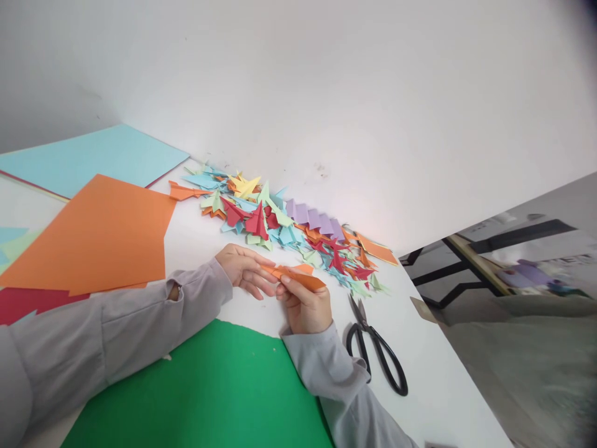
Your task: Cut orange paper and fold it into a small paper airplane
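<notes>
A folded orange paper plane (pixel 302 278) is held above the white table between my two hands. My right hand (pixel 308 308) pinches its wider, rear end between thumb and fingers. At the narrow end, my left hand (pixel 247 270) has the tip between its upper fingers, while its lower fingers stretch out loosely; its exact grip is partly hidden. Just beyond my hands lies a pile of small folded paper planes (pixel 256 219) in red, green, blue, yellow and orange. Black-handled scissors (pixel 377 348) rest to the right of my right wrist, blades slightly apart.
A green sheet (pixel 209 392) lies under my forearms. Orange sheets (pixel 102 236) and a light blue stack (pixel 97 155) are on the left, red paper (pixel 41 302) below them. Purple folded pieces (pixel 314 219) line the wall side. The table edge (pixel 454 342) runs along the right.
</notes>
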The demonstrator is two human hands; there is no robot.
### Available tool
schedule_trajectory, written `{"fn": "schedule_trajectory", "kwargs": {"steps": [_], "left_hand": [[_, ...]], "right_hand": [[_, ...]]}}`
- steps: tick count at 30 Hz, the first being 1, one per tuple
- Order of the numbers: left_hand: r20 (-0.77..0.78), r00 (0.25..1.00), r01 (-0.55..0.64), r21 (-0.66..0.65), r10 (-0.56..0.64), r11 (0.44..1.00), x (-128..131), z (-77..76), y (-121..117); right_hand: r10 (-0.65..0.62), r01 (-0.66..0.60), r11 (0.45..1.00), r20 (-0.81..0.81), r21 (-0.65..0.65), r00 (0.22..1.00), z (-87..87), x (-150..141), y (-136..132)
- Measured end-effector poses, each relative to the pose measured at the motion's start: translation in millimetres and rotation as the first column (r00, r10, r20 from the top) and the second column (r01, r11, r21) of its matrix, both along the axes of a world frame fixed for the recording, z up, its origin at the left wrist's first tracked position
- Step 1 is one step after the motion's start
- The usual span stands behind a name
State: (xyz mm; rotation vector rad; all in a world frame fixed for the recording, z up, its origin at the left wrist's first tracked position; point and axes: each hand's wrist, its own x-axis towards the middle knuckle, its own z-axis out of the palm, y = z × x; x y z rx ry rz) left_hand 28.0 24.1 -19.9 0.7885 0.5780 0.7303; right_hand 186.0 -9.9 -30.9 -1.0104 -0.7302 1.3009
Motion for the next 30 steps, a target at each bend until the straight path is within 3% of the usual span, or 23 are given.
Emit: {"fn": "schedule_trajectory", "kwargs": {"steps": [9,14,17,26,30], "left_hand": [[-0.02,1.0,-0.004,-0.036,0.004,0.999,6,-2.0,4],[-0.168,0.967,-0.163,0.157,0.189,0.974,15,-0.8,-7],[-0.197,0.947,-0.215,0.199,0.254,0.956,19,-2.3,-10],[-0.182,0.976,-0.106,0.102,0.123,0.989,6,7.2,-7],[-0.175,0.978,-0.082,0.159,0.11,0.984,8,4.5,-8]], "right_hand": [[0.012,-0.012,1.0,0.011,0.005,1.0,-0.1,0,-1],[0.045,-0.047,0.998,0.043,0.034,0.998,-1.9,1,-2],[0.07,-0.076,0.994,0.073,0.08,0.995,-5.3,2,-2],[0.136,-0.158,0.978,0.161,0.134,0.978,-6.6,1,-6],[0.129,-0.146,0.978,0.118,0.149,0.985,-5.3,1,-5]]}}
